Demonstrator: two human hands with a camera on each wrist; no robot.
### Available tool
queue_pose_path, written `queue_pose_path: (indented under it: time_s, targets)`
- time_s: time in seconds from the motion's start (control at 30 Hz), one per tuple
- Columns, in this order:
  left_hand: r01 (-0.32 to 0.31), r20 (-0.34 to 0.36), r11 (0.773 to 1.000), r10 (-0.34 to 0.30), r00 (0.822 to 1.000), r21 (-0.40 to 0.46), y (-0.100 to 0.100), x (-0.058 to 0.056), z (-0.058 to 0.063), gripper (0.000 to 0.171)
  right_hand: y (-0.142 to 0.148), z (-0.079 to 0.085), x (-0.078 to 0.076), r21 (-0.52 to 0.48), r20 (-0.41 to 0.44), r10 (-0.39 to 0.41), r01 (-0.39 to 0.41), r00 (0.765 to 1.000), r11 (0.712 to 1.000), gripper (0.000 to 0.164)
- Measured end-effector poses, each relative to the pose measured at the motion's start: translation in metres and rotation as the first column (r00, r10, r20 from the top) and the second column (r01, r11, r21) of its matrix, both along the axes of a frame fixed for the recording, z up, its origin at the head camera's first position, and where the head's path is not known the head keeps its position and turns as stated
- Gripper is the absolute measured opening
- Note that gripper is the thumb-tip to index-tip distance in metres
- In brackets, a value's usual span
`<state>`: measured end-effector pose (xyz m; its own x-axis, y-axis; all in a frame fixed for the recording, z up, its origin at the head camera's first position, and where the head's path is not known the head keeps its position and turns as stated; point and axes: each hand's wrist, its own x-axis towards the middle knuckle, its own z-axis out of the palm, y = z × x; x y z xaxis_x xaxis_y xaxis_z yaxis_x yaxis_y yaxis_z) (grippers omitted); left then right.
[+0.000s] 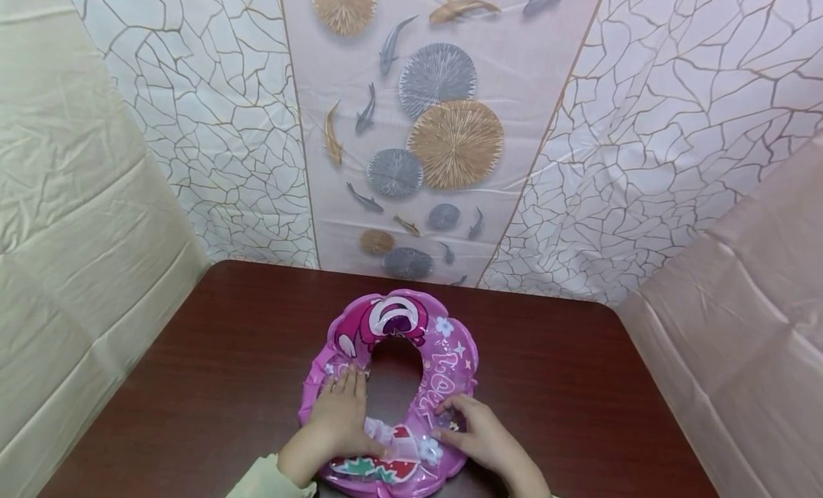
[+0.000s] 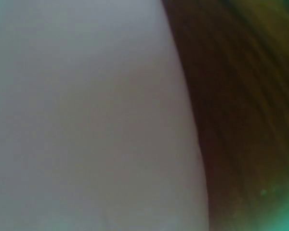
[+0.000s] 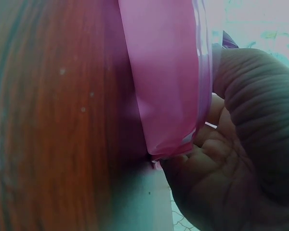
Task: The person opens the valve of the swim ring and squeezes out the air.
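Ring (image 1: 448,369), pink and inflatable, lies on the table (image 1: 553,391). Your left hand (image 1: 337,418) rests on the ring's left side, fingers straight; your right hand (image 1: 482,432) touches its right side, fingers bent, whether gripping I cannot tell.

Left fingers (image 1: 351,386) lie extended while right fingers (image 1: 464,404) curl inward.
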<state>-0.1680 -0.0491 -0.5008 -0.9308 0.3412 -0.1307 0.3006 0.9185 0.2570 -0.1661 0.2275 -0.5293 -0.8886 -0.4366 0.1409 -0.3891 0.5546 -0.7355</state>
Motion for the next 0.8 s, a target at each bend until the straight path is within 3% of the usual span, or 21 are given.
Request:
queue_pose_path:
  time_s: [0.8]
  targets:
    - [0.002,-0.014,1.000,-0.002,1.000,-0.010,0.0003,-0.0009,-0.0052,0.135,0.0008,-0.0016,-0.0003,-0.015,-0.032,0.011,-0.012,0.999,1.000,0.023]
